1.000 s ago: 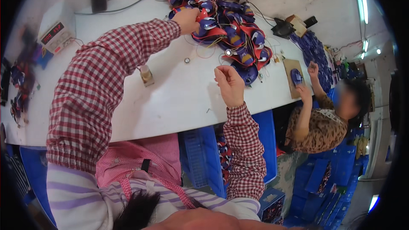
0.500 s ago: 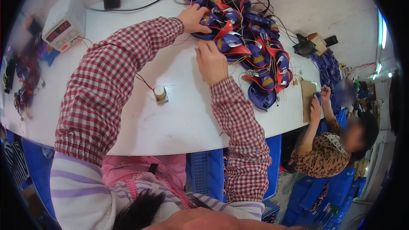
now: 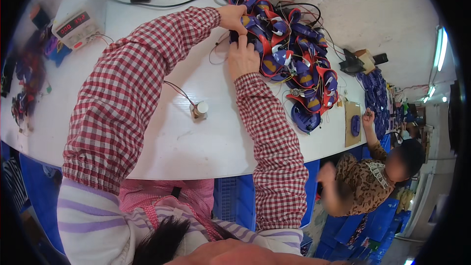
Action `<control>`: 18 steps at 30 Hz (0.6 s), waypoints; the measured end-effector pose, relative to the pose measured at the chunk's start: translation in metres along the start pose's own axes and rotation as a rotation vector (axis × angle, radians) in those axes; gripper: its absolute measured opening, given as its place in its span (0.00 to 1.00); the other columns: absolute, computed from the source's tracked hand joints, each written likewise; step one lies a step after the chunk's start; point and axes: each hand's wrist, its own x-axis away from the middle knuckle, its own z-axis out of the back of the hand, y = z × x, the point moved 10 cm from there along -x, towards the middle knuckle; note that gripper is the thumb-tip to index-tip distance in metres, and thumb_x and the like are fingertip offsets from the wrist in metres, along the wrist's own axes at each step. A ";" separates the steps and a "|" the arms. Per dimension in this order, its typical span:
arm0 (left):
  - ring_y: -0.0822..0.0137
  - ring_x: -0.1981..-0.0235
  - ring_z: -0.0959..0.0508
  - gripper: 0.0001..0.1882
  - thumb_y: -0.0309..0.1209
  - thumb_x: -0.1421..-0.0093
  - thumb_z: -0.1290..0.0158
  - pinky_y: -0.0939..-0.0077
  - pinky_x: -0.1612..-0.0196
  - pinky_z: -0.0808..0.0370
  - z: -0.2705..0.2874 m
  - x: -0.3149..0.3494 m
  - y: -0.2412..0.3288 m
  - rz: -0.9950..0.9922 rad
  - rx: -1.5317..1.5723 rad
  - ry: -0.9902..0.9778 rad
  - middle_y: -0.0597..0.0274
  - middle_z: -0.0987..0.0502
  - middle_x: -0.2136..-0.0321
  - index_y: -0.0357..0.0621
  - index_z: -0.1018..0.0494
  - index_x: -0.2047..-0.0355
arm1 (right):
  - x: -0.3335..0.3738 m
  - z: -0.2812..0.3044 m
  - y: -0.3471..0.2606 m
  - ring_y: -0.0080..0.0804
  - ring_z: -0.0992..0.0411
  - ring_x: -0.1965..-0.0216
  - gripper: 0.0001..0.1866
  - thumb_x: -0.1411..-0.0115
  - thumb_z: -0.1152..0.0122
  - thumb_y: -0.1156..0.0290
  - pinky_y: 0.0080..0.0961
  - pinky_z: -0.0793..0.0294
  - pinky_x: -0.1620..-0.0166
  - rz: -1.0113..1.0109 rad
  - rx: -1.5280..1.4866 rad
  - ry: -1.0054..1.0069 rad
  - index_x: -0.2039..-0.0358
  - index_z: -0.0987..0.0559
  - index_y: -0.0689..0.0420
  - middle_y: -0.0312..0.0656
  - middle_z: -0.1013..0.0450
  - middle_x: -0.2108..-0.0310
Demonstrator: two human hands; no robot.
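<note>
A heap of purple and red plastic shells [image 3: 304, 76] with thin wires lies at the far middle of the white table. At its left edge my left hand [image 3: 231, 18] is closed on a purple plastic shell [image 3: 248, 21], with thumb and fingers around its near side. Just below, my right hand [image 3: 243, 60] has its bent fingers on a dark purple plastic part [image 3: 251, 39]; the fingertips are partly hidden against the heap. Nearer to me a small white cylinder [image 3: 200, 108] on a pale base stands with wires running from it.
A power supply [image 3: 76, 27] with a red display stands at the left. Blurred coloured parts [image 3: 29, 78] lie along the left edge. To the right, a co-worker [image 3: 378, 176] sits by a brown board [image 3: 351, 127] bearing a purple part. A dark cable [image 3: 181, 5] runs behind the heap.
My right hand has moved up to the heap's left edge, close to my left hand, and touches a purple part. The co-worker's one hand has left the board and dropped.
</note>
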 end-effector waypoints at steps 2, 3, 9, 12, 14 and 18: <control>0.61 0.69 0.27 0.31 0.39 0.62 0.36 0.73 0.66 0.27 0.001 0.004 0.001 0.001 0.141 -0.056 0.56 0.25 0.68 0.38 0.32 0.59 | 0.006 -0.010 0.007 0.38 0.29 0.73 0.08 0.51 0.43 0.71 0.34 0.26 0.72 -0.043 -0.012 0.009 0.69 0.27 0.57 0.45 0.35 0.60; 0.61 0.69 0.27 0.31 0.39 0.62 0.36 0.73 0.66 0.27 0.005 0.006 0.006 -0.002 0.142 -0.053 0.56 0.25 0.68 0.38 0.32 0.59 | 0.008 -0.010 0.009 0.38 0.29 0.73 0.08 0.51 0.43 0.71 0.34 0.26 0.72 -0.042 -0.008 0.012 0.69 0.27 0.57 0.45 0.35 0.60; 0.66 0.73 0.28 0.30 0.38 0.62 0.36 0.77 0.72 0.28 0.031 0.009 0.027 0.023 0.456 -0.032 0.59 0.26 0.71 0.38 0.32 0.59 | 0.014 -0.005 0.032 0.39 0.29 0.71 0.08 0.51 0.41 0.70 0.33 0.26 0.71 -0.007 -0.345 0.034 0.70 0.28 0.56 0.44 0.34 0.63; 0.66 0.77 0.26 0.32 0.39 0.63 0.34 0.76 0.76 0.27 0.062 0.015 0.041 -0.069 0.463 0.077 0.58 0.25 0.76 0.35 0.31 0.60 | 0.018 0.006 0.055 0.35 0.28 0.73 0.08 0.48 0.40 0.71 0.29 0.27 0.73 -0.071 -0.630 -0.031 0.68 0.29 0.56 0.42 0.33 0.64; 0.66 0.78 0.25 0.30 0.36 0.61 0.36 0.77 0.77 0.27 0.073 0.018 0.054 -0.060 0.509 0.123 0.56 0.25 0.75 0.35 0.32 0.59 | 0.023 0.009 0.076 0.34 0.27 0.73 0.08 0.47 0.40 0.71 0.27 0.27 0.74 -0.207 -0.829 -0.076 0.68 0.30 0.55 0.42 0.32 0.64; 0.66 0.79 0.24 0.25 0.28 0.54 0.40 0.80 0.80 0.28 0.097 0.029 0.062 -0.024 0.631 0.292 0.52 0.26 0.73 0.35 0.36 0.57 | 0.036 -0.003 0.101 0.29 0.26 0.74 0.08 0.43 0.41 0.72 0.21 0.28 0.76 -0.592 -1.438 -0.198 0.66 0.31 0.55 0.41 0.30 0.66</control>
